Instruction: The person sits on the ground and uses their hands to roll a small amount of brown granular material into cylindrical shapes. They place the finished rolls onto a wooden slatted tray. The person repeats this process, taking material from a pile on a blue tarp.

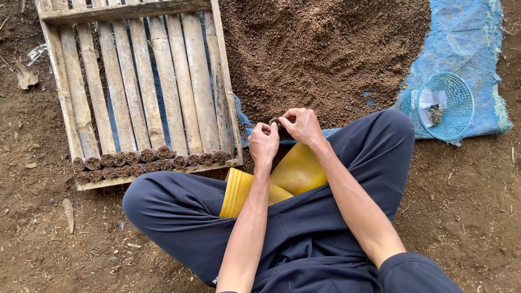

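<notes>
Two hands meet at frame centre in our only view, the head camera. We see the left hand (264, 142) and right hand (302, 126) side by side, fingertips pinched together on a small soil-filled roll (276, 122) held between them, just at the near edge of the soil heap (320, 54). Both sets of fingers are curled tight on it; the roll is mostly hidden, so we cannot tell how full it is.

Left of the hands lies a bamboo slat tray (135, 81), with two rows of finished rolls (146, 163) packed along its near edge. Right of the heap, on a blue tarp (467, 49), sits a blue mesh basket (458, 106) with a small packet inside. Yellow boots (271, 182) show under crossed legs in dark trousers (304, 228).

We judge the step goes best if both thumbs press evenly, the roll stays upright so soil does not spill, and the wrap is kept snug to match the packed rows.
</notes>
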